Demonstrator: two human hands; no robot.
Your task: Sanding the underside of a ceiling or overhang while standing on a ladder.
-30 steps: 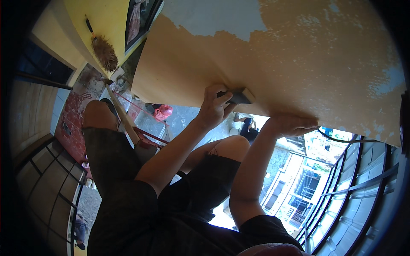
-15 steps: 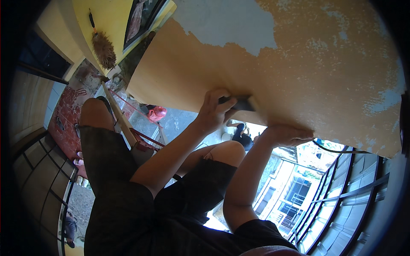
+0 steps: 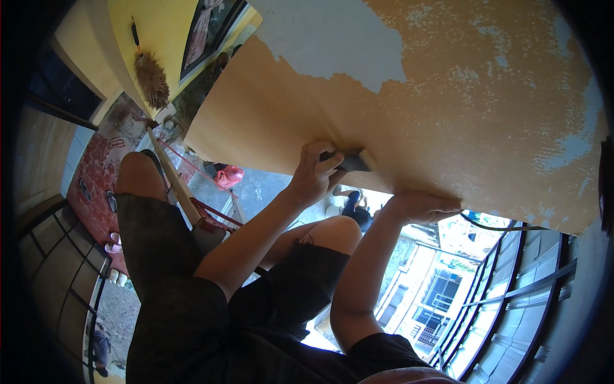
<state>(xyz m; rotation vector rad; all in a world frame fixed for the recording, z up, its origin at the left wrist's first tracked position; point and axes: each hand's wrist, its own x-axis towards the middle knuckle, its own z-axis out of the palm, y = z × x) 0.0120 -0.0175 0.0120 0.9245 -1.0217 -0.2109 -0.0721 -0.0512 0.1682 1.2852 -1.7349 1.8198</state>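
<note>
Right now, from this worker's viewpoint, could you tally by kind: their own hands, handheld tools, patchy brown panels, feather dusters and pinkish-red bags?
Own hands: 2 (left hand, right hand)
Dark handheld tool: 1
Patchy brown panel: 1
Feather duster: 1
Pinkish-red bag: 1
Total: 6

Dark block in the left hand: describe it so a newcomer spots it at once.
Find the large tan panel with pale patches across the upper picture. Near its lower edge, the left hand holds the small dark block. Its dark grey side and lighter right end set it apart from the tan surface around it.
</note>
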